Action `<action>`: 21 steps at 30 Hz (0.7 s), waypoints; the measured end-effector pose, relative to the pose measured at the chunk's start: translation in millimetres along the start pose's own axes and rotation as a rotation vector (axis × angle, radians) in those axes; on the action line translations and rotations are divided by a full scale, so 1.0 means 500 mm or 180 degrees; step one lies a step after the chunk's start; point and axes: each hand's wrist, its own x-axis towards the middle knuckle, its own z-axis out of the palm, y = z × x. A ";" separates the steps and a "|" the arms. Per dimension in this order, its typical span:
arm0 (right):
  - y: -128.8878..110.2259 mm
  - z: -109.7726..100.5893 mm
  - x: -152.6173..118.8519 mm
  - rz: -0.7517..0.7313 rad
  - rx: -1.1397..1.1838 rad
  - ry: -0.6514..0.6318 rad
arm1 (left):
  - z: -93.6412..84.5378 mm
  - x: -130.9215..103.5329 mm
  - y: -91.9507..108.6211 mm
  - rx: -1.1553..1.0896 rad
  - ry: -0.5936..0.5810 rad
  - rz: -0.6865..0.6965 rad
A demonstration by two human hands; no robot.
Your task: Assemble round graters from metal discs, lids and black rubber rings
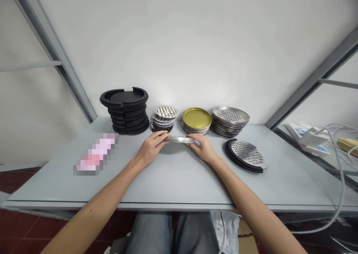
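The fingers [161, 133] of the left hand [149, 149] and those of the right hand [206, 149] are closed on opposite edges of a thin silver-rimmed disc [179, 139], pinching it between them so that it shows nearly edge-on. Judging by its metallic sheen and slim profile, the disc should be light and stiff, unlikely to bend under a modest squeeze, though its smooth rim may slip a little; the edge looks the sensible place to take hold, one hand at each side, as here. It lies directly between the two sets of fingers, touching both, and seems to be just above the tabletop [179, 183]; its face is too foreshortened to read. Taking the stack of gold-coloured lids [197, 118] as the landmark, the disc is in front of it and slightly to its left. Just left of that stack stands a pile of studded discs [165, 112], and farther left a taller stack of notched black holders [129, 116]. Just right of the gold-coloured lids is a pile of perforated metal discs [230, 116]; nearer the person and farther right lies a slotted disc [248, 152] partly edged in black.
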 end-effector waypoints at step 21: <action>-0.015 -0.017 0.004 -0.0051 0.0129 -0.0209 | 0.010 -0.009 -0.017 -0.0106 -0.0445 -0.0044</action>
